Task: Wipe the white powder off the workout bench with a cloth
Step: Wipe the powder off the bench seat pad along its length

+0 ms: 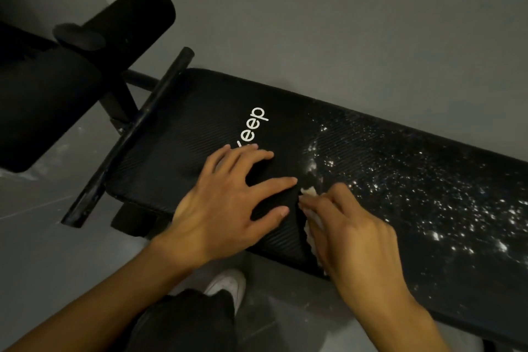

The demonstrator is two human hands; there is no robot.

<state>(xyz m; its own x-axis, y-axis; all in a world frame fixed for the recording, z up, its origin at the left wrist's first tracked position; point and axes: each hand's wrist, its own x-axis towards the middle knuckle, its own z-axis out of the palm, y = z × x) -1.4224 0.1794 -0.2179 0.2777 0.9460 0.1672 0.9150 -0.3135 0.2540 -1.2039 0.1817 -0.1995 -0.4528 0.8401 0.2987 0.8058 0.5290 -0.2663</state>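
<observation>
One cloth (310,192): white and bunched, on the bench top near its front edge. It is mostly hidden beneath the right hand, with a small tuft showing past the fingertips and a strip along the hand's left side.
Right hand (357,234): fingers bent over the cloth, gripping it and pressing it onto the padding.
Powder (428,194): white specks and small clumps scattered over the right part of the bench, from back edge to front edge. A denser streak lies just beyond the cloth's tuft.
Left hand (225,208): flat on the bench just left of the cloth, fingers straight and spread, holding nothing. Its index fingertip is close to the tuft, and the two hands lie side by side, near each other but apart.
Bench (185,128): black ribbed padding, plain black across its left part.
Lettering (254,128): white, on the left part of the bench, its lower end covered by the left hand's fingers.
Bar (137,128): black, lying across the bench's left end.
Foam roller (137,17): black cylinder beyond the bar, towards the upper left.
Shoe (228,283): white, on the floor below the bench's front edge, with a dark trouser leg (185,320) over it.
Floor (57,251): grey.
Wall (343,23): grey, behind the bench's back edge.
</observation>
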